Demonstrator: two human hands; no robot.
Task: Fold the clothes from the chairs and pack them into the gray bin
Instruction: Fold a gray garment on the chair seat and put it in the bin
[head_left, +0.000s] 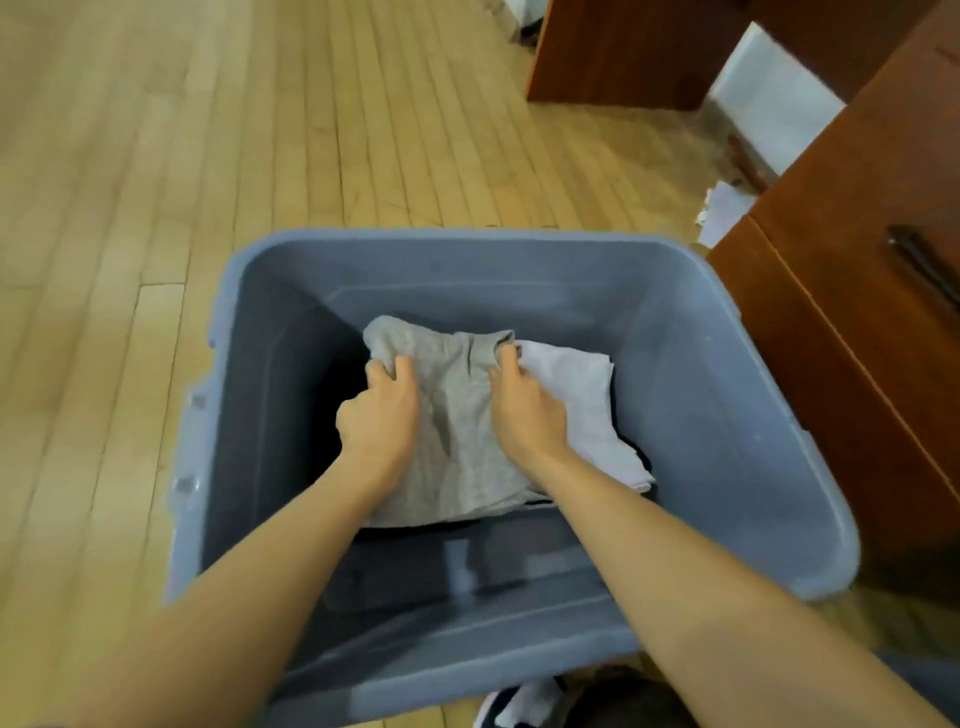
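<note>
The gray bin (727, 395) stands on the wooden floor right below me. Inside it lies a folded gray garment (454, 415), resting on top of a folded white garment (587, 410) that pokes out on its right. Dark cloth shows underneath both. My left hand (382, 415) grips the gray garment's left edge. My right hand (524, 410) grips its right edge, with fingertips curled into the fabric near the top. Both arms reach down into the bin.
A reddish wooden cabinet (852, 312) with a dark handle (924, 270) stands close to the bin's right side. More wooden furniture (613, 52) is at the top right. White paper (722, 208) lies on the floor behind the cabinet. A shoe (519, 706) shows at the bottom.
</note>
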